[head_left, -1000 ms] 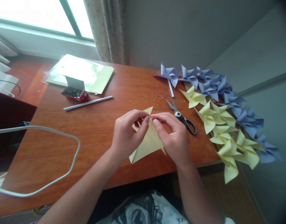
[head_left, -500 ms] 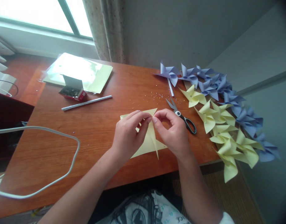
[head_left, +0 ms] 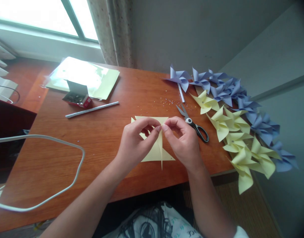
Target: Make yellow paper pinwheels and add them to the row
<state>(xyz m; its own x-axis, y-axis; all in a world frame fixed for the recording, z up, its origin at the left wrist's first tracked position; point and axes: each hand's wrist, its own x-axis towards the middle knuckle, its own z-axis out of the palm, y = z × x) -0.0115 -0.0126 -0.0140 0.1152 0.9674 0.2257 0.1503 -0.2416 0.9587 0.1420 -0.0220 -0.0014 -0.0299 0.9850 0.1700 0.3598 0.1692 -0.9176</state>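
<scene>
Clearly, left hand [head_left: 134,142] and right hand [head_left: 184,142] both pinch the yellow paper [head_left: 155,152]; their fingers [head_left: 159,127] hide its centre

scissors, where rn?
The scissors lie on the wooden desk, just right of the right hand, between it and the row of yellow pinwheels, blades pointing toward the wall.

I found almost nothing legible: only faint upside-down letters on my printed shirt [head_left: 164,221], too small and cut off to read.
</scene>
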